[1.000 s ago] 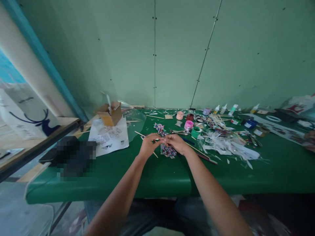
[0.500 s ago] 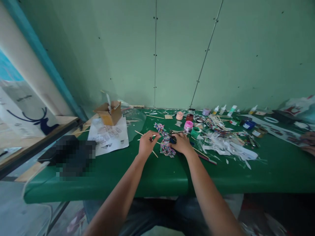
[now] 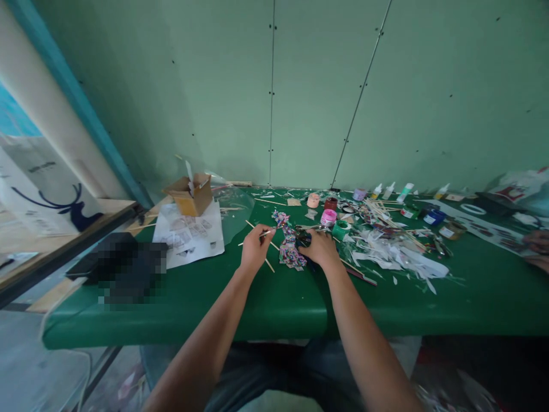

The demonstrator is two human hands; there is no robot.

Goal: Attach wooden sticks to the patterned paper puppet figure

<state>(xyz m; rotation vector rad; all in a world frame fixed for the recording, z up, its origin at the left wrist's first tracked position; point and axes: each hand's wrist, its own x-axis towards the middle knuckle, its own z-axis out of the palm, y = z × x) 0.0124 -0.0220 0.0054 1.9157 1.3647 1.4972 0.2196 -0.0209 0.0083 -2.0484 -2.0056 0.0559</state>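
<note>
A pile of small multicoloured pieces (image 3: pixel 291 256), pink, blue and white, forms a narrow-waisted shape on the green tabletop. To its left, my left hand (image 3: pixel 254 249) is closed in a pinch on a thin stick (image 3: pixel 266 232) that points toward the upper part of the shape. My right hand (image 3: pixel 321 248) is curled at the shape's right edge, beside a dark object largely hidden by the fingers; what it holds I cannot make out. Thin wooden sticks (image 3: pixel 269 265) lie crossed beneath and beside my left hand.
Open paint jars (image 3: pixel 329 217) stand behind my right hand. Paper scraps (image 3: pixel 397 254) and loose sticks spread to the right. On the left are printed sheets (image 3: pixel 210 247), a cardboard box (image 3: pixel 195 200) and a blurred dark object (image 3: pixel 132 269). Another person's hand (image 3: pixel 538 242) shows far right.
My left hand has shifted slightly left and its stick has turned. My right hand has moved slightly right, uncovering more of the coloured shape. The view has shifted a little.
</note>
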